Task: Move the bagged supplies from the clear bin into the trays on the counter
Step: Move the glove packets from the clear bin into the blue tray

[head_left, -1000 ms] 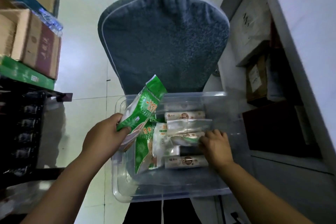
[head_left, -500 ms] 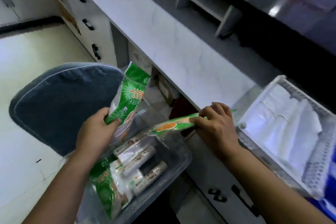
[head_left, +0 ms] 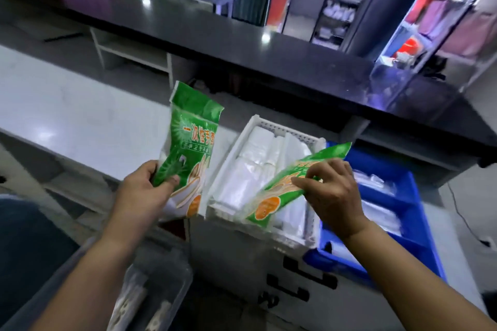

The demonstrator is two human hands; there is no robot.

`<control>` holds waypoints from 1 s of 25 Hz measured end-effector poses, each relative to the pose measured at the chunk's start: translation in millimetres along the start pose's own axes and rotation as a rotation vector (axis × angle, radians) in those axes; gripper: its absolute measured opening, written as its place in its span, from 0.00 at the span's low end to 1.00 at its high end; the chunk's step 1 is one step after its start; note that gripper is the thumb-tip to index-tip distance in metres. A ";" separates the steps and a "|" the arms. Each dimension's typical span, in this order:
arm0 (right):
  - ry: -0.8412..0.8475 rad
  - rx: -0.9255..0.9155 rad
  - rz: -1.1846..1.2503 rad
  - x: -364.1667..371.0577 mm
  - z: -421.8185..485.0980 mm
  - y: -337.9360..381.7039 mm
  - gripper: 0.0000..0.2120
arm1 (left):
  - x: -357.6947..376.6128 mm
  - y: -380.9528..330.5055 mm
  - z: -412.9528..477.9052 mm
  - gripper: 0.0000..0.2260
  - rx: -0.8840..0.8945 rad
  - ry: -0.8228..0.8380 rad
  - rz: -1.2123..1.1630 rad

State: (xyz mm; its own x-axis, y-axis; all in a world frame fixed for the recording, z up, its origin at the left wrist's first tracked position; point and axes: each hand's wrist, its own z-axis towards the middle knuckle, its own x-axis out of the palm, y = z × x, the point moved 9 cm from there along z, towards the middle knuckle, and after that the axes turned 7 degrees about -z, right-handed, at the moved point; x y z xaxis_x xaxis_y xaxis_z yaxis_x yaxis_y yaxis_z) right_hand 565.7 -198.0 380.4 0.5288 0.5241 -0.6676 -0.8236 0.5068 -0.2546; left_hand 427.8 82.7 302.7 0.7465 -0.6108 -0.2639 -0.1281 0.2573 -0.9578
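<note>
My left hand (head_left: 146, 192) grips a green-and-white bag (head_left: 189, 142) upright, just left of the white tray (head_left: 258, 122) on the counter. My right hand (head_left: 332, 195) pinches a second green bag (head_left: 279, 191), held flat and tilted over the white tray, which holds folded clear plastic bags. A blue tray (head_left: 411, 188) stands right of the white one, with clear bags inside. The clear bin (head_left: 172, 271) lies at the bottom, below my left arm, with small rolled packs in it.
The light counter top (head_left: 67, 115) stretches left of the trays. A raised dark ledge (head_left: 242, 43) runs behind them. Drawers with black handles (head_left: 304, 271) sit under the trays. A grey chair cushion (head_left: 24, 244) is at the lower left. Shelving stands at the far right.
I have turned from the bin to the counter. Both hands lifted their green bags up; the right one now hangs over the white tray, and the bin has dropped to the bottom edge.
</note>
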 end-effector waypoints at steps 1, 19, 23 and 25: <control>0.013 0.011 0.006 0.6 -8.7 -23.8 0.05 | 22.1 -15.4 1.1 0.10 0.026 0.006 0.020; 0.987 0.870 0.054 110.3 -166.5 -196.4 0.25 | 225.6 -59.0 2.4 0.07 -0.037 0.165 0.128; 1.081 1.110 0.233 125.9 -177.2 -190.1 0.22 | 241.2 -63.0 13.1 0.04 -0.031 0.195 0.054; 0.934 1.351 0.486 130.2 -184.2 -184.8 0.15 | 246.3 -67.4 21.9 0.06 -0.021 0.208 0.031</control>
State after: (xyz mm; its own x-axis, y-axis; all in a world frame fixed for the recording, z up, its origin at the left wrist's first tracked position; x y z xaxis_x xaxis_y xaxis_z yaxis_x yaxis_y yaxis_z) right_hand 749.0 -349.5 211.7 -0.3933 0.4949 -0.7749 0.1444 0.8656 0.4795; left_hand 634.6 -68.7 304.7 0.5911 -0.7449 -0.3095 -0.1641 0.2647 -0.9503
